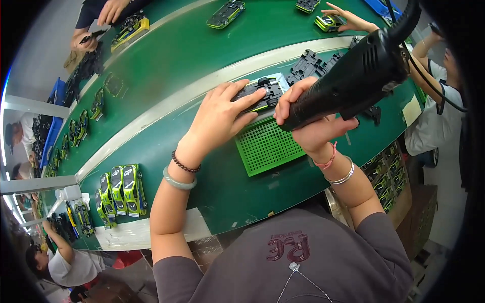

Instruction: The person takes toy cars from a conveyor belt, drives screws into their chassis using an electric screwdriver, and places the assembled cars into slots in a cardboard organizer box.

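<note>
An upside-down toy car (pixel 270 90), its black chassis and wheels facing up, rests in a light-coloured holder beyond a green perforated tray (pixel 270 144). My left hand (pixel 214 116) lies over the left part of the car, thumb at the near side and fingers across the chassis, holding it. In my right hand (pixel 318 126) is a black power screwdriver (pixel 348 81), gripped round its lower body and slanting up to the right with a cable at its top. The screwdriver's tip is hidden behind my fingers, so whether it touches the car cannot be seen.
Several black chassis parts (pixel 308 65) lie beyond the car. Finished-looking green toy cars (pixel 124 187) stand in a row at left. A curved white rail (pixel 146 118) borders the green conveyor (pixel 172 60), which carries more cars. Co-workers' hands (pixel 353 20) work across it.
</note>
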Motion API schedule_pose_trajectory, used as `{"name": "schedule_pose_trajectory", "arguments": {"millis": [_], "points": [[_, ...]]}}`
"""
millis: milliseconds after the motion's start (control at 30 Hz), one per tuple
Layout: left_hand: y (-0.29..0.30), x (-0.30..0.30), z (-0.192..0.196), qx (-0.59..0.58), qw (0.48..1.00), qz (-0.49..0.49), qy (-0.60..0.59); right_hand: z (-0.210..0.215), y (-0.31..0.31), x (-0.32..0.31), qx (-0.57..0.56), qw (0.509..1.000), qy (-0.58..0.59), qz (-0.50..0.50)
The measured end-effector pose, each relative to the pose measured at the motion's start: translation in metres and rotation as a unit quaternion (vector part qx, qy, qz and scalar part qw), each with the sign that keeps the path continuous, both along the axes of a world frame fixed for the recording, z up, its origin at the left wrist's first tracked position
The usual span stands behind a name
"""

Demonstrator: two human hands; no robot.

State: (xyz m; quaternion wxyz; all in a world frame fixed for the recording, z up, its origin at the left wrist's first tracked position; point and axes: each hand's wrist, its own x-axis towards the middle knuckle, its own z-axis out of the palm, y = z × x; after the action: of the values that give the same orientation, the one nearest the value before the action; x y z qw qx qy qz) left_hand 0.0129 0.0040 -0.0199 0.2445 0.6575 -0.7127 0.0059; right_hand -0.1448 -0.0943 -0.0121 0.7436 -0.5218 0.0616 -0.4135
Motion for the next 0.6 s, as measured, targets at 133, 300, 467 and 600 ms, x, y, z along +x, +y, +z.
{"name": "schedule_pose_trajectory", "arguments": {"millis": [133,300,467,600], "points": [[0.002,0.001,0.000,-0.001,1.000,0.001,-0.003,-0.005,0.001,0.004,-0.024,0.999,0.022,-0.025],[0.002,0.003,-0.003,-0.004,1.000,0.003,-0.001,-0.009,0.002,0.006,-0.037,0.998,0.044,-0.021],[0.002,0.002,-0.003,-0.006,1.000,0.007,-0.006,-0.015,0.001,0.008,-0.051,0.998,0.038,-0.005],[0.002,0.003,-0.005,-0.013,1.000,0.005,-0.004,-0.007,0.008,0.010,-0.063,0.992,0.102,-0.048]]}}
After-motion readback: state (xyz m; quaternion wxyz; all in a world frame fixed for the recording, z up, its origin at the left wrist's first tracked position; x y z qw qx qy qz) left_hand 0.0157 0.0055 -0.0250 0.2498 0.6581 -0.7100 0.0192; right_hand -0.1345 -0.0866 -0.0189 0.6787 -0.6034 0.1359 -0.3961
